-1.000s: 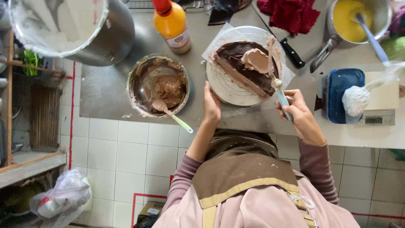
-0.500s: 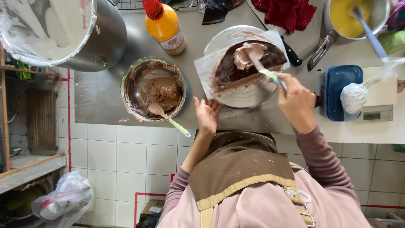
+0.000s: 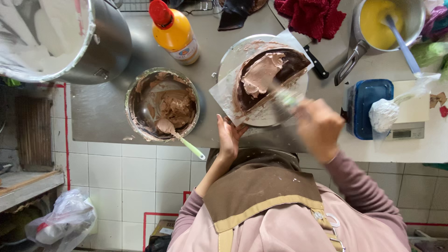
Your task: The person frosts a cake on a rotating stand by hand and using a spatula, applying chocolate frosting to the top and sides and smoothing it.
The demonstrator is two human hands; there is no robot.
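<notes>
A half-round chocolate cake (image 3: 268, 77) with light brown frosting on top sits on a sheet of paper on a round turntable (image 3: 261, 116). My right hand (image 3: 319, 128), blurred by motion, grips a green-handled spatula (image 3: 282, 95) whose blade lies on the cake's near side. My left hand (image 3: 228, 137) rests at the turntable's near left rim, its fingers touching the paper's edge. A metal bowl of chocolate frosting (image 3: 162, 105) with a green-handled spoon (image 3: 184, 140) in it stands to the left of the cake.
A large steel pot (image 3: 60, 37) holding white cream stands far left. An orange squeeze bottle (image 3: 175, 30), a black-handled knife (image 3: 315, 60), a red cloth (image 3: 310, 16), a pan of yellow cream (image 3: 385, 21), a blue container (image 3: 366, 107) and a scale (image 3: 415, 116) ring the cake. The counter edge runs just below the bowl.
My right hand has swept the spatula down toward the cake's near side, spreading frosting. The cake has turned on the turntable. My left hand stays at the rim.
</notes>
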